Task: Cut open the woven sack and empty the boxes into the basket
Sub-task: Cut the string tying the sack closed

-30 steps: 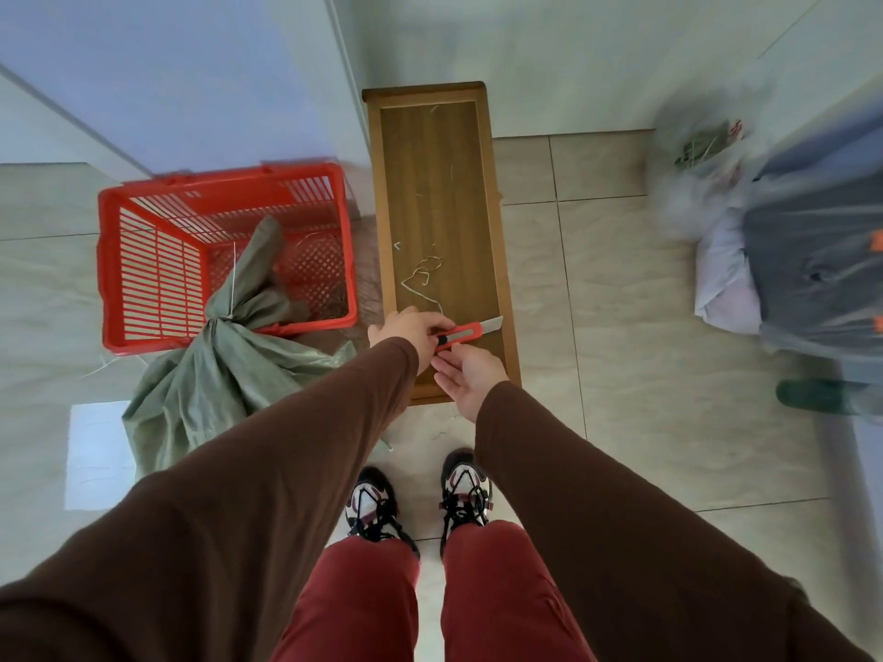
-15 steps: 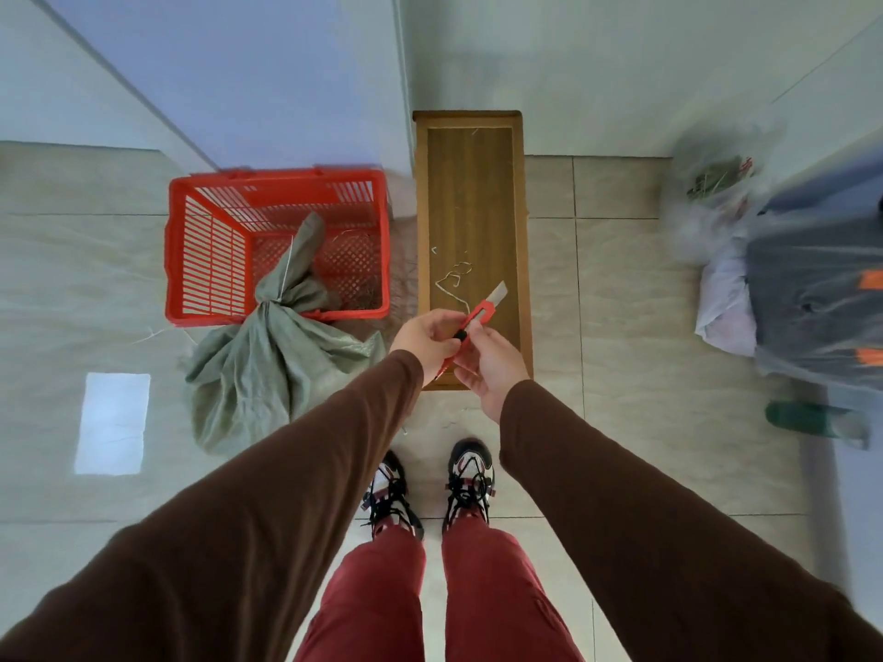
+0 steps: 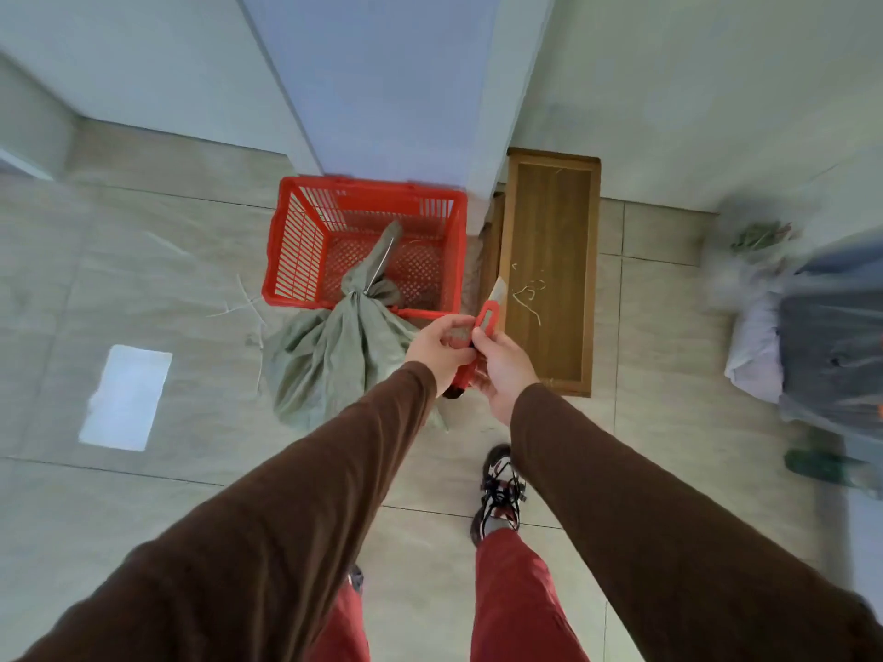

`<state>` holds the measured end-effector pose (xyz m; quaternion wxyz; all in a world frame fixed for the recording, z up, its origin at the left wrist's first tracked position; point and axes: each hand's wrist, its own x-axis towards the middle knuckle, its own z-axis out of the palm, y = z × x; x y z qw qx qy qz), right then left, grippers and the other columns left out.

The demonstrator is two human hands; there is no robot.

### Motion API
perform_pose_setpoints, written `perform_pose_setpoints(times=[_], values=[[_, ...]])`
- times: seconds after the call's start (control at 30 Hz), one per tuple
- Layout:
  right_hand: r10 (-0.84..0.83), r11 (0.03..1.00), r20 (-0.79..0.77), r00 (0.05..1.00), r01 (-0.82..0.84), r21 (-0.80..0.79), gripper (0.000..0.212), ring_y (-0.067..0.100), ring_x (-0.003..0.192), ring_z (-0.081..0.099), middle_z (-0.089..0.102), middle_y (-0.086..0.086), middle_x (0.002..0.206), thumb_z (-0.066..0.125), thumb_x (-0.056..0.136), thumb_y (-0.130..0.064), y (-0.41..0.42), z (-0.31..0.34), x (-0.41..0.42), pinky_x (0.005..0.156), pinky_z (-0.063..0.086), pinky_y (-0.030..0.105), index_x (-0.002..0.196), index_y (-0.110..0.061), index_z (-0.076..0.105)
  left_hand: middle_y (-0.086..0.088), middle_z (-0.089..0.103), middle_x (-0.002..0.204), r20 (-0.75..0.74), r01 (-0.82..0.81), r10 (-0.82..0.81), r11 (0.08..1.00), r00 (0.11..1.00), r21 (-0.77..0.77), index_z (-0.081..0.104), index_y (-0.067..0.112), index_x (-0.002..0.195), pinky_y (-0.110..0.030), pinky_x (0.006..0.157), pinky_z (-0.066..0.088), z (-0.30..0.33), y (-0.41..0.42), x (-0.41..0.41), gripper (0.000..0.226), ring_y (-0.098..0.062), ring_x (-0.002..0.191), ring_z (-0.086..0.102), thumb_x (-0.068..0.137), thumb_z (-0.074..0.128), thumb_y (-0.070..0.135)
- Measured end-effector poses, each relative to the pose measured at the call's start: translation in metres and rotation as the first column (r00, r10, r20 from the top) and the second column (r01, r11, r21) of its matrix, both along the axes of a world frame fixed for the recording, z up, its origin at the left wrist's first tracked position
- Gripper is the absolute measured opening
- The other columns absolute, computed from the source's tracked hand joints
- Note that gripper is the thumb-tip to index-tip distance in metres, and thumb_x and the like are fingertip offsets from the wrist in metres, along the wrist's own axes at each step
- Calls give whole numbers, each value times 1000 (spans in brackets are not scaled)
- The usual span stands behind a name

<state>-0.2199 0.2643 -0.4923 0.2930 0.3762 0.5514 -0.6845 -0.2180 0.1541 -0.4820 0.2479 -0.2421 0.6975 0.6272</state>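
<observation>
A grey-green woven sack (image 3: 329, 360) lies on the tiled floor, its tied neck draped over the front rim into a red plastic basket (image 3: 291, 250). No boxes show. Both hands hold a red utility knife (image 3: 486, 322) with its blade out, pointing away from me. My left hand (image 3: 437, 348) grips the handle from the left; my right hand (image 3: 504, 370) grips it from the right. The hands hover just right of the sack, in front of the basket's near right corner.
A low wooden bench (image 3: 549, 279) with loose string scraps stands right of the basket against the wall. Plastic-wrapped bundles (image 3: 822, 336) sit at the far right. A bright patch of light (image 3: 126, 396) lies on the floor at left. My shoe (image 3: 499, 494) is below the hands.
The knife has been lifted off the bench and carried left toward the sack, its blade turning to point away. My view has swung left, so basket and sack sit nearer the centre.
</observation>
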Motion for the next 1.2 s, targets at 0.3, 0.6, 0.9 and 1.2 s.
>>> perform_pose_setpoints(times=[0.3,0.6,0.9,1.2], values=[[17,978,-21,1000,-12,207,21,17,72,65,72,7,92,45,110,-28,-116,-11,33,71,53,34,116,-16,62,-3,50,72,42,-4,4,1000,999,-13,63,4,118,-14,49,43,-15,-135,43,32,-13,61,48,90,57,-8],[116,955,-129,985,-74,289,4,13,55,45,53,1,75,66,99,-21,-169,-62,2,56,45,30,98,-17,63,-1,64,94,57,-37,47,986,997,-164,68,12,110,-33,87,46,-74,-226,16,22,-18,89,57,90,59,5],[199,927,-74,977,-163,337,18,12,37,42,46,4,64,68,97,-28,-189,-147,-59,39,34,22,95,-16,55,-12,58,141,116,-41,69,974,991,-224,56,4,138,-20,98,32,-150,-233,-47,42,-26,130,52,97,54,10],[203,962,81,976,-214,169,24,16,47,47,51,7,67,66,100,-29,-206,-185,-71,43,40,25,114,-15,52,-7,61,127,226,-123,130,991,965,-45,60,6,127,-39,106,43,-210,-226,-52,34,-26,119,56,94,53,13]])
